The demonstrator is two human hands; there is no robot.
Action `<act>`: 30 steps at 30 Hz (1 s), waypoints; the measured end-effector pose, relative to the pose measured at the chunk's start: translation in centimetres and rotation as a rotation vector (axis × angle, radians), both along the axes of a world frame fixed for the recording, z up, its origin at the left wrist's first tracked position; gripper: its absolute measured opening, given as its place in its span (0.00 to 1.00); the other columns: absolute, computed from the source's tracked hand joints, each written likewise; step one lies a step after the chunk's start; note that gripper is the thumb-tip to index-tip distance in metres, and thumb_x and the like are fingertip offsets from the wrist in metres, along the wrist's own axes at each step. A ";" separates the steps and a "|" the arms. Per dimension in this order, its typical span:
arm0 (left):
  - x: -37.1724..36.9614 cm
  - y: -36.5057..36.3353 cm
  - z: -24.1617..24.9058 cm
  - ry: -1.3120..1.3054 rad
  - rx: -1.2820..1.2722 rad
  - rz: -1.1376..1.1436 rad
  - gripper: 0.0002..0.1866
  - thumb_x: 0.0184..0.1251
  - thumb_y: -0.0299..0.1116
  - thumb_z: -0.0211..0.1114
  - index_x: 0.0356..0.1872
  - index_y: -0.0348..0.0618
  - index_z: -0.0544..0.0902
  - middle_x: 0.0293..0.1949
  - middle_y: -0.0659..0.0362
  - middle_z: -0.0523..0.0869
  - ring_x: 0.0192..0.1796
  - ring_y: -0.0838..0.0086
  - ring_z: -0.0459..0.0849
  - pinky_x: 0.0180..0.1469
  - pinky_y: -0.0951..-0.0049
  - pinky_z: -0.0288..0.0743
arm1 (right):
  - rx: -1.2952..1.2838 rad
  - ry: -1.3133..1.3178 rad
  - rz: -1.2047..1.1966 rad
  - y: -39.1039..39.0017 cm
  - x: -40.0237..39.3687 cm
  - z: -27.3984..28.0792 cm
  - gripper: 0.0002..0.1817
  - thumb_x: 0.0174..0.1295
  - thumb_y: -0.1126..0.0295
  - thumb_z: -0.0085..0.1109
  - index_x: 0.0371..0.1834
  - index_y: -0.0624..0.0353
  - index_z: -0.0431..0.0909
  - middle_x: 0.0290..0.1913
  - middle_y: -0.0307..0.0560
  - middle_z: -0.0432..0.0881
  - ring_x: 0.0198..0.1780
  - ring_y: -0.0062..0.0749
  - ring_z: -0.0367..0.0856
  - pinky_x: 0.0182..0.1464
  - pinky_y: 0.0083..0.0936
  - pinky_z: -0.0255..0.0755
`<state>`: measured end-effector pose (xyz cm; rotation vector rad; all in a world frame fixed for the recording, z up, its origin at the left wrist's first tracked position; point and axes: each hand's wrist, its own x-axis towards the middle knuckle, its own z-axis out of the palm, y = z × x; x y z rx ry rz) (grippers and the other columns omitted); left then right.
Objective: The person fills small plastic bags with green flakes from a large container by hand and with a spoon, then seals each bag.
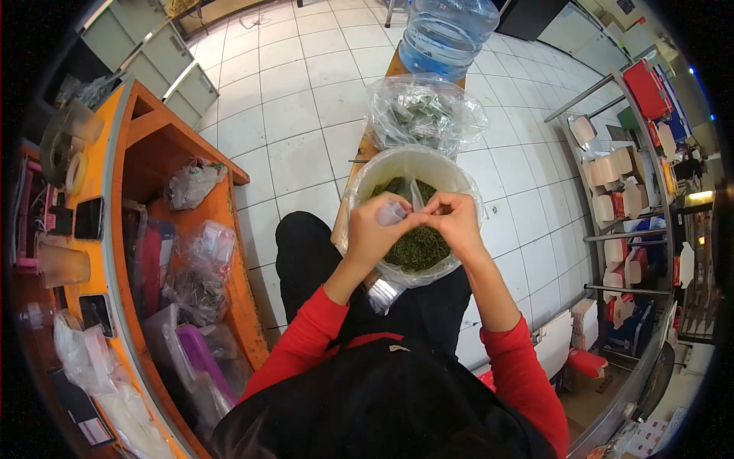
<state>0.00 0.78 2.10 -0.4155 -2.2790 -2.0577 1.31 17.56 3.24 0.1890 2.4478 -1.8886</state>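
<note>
A white bucket (462,174), lined with clear plastic, stands in front of me with finely chopped green herb (419,251) inside. Over its mouth, my left hand (373,233) is closed around a crumpled bit of clear plastic and pinches one side of a small clear plastic bag (415,193). Thumb and fingers of my right hand (456,220) pinch the other side of that bag. Both hands meet close together above the herb. Below the bucket's near rim, a shiny silver packet (384,294) lies between my legs.
Behind the bucket, a large clear bag of small green-filled packets (428,116) rests on a wooden bench (359,157), with a big blue water bottle (447,38) beyond. An orange counter (126,222) with phones and plastic bags stands left; a metal rack (592,180) of boxes stands right.
</note>
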 end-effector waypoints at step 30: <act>-1.5 0.0 -3.1 -0.132 0.403 0.058 0.10 0.46 0.16 0.60 0.32 0.40 0.79 0.42 0.56 0.84 0.44 0.65 0.82 0.48 0.71 0.72 | 0.740 0.531 0.065 -1.3 0.7 2.7 0.11 0.48 0.71 0.61 0.13 0.59 0.72 0.15 0.47 0.77 0.18 0.44 0.77 0.20 0.31 0.69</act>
